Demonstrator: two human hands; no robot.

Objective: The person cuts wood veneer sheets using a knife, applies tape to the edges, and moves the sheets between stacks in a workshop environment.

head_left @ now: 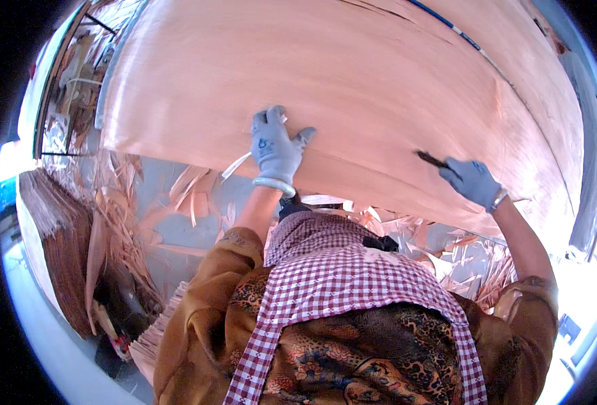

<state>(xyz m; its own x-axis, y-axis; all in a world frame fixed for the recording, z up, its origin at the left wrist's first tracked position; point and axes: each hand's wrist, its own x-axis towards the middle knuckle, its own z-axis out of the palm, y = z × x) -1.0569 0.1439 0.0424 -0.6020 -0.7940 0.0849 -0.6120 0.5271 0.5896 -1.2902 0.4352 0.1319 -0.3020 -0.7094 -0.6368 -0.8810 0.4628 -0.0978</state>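
A wide, thin, pinkish wood veneer sheet (352, 88) spreads across the surface before me. My left hand (276, 148), in a grey glove, rests on it near its front edge, thumb spread and fingers stretched forward. A narrow white strip (236, 166) sticks out beside that wrist, and a small white bit shows at the fingertips; whether the two join under the palm is hidden. My right hand (473, 181), also gloved in grey, is closed around a slim dark knife-like tool (431, 159). Its tip points left over the veneer, and I cannot tell whether it touches.
Torn veneer scraps (194, 192) litter the floor below the front edge. At left stands a thick stack of brown veneer sheets (59, 250). A blue and white cord-like line (457, 30) crosses the far right of the sheet. A dark metal frame (52, 88) stands at far left.
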